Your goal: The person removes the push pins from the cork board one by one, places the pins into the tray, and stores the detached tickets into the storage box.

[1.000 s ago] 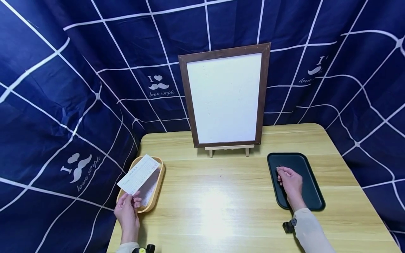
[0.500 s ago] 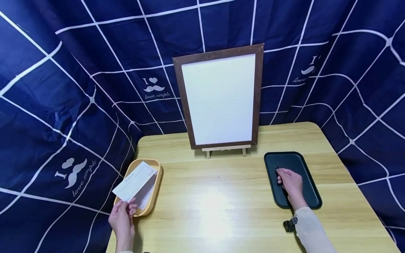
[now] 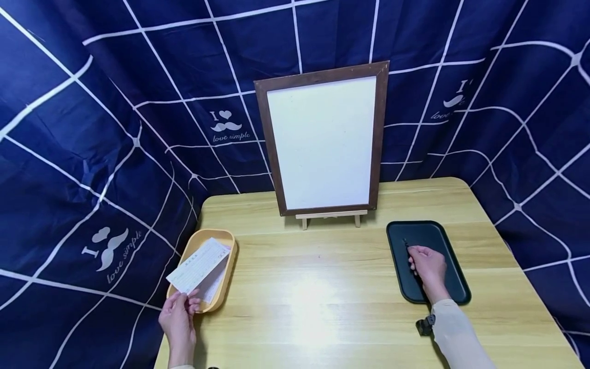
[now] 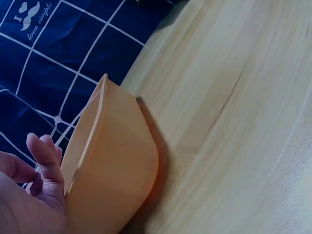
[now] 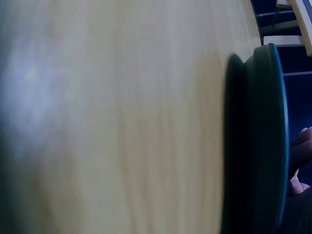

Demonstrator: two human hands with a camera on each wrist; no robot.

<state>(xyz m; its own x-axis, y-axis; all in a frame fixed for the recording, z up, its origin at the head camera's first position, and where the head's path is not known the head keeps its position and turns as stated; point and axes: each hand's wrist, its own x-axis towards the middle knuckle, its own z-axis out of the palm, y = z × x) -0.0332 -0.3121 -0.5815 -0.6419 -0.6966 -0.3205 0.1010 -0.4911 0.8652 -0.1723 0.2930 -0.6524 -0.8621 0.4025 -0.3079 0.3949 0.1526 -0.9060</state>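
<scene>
Paper slip [image 3: 199, 265]: white, printed, held tilted over the yellow tray [image 3: 229, 266] at the counter's left front edge, its lower corner in our left hand [image 3: 177, 318]. More paper lies in the tray beneath it. Small dark object [image 3: 407, 245]: on the black tray [image 3: 454, 277] at the right, right at the fingertips of our right hand [image 3: 426, 266]; too small to identify.

To do this step well, we judge: keep the slip pinched by the corner only, so it lifts clear of the sheets below without dragging them. On the right, close on the dark piece with fingertips rather than the whole hand, since it is tiny and lies flat on the tray.

Left-hand fingers [image 4: 43, 156]: curled close, thumb against them, pinching the slip's corner; the wrist view shows them beside the yellow tray's wall [image 4: 117, 165], the slip itself out of that view. Right-hand fingers [image 3: 413, 253]: bent down onto the black tray, touching or closing on the dark piece; we cannot tell whether they actually grip it. The right wrist view shows only the tray's rim [image 5: 273, 136] and blurred fingertips.

Behind, mid-counter [image 3: 322, 287]: a framed white board [image 3: 324, 141] on a small wooden easel.
</scene>
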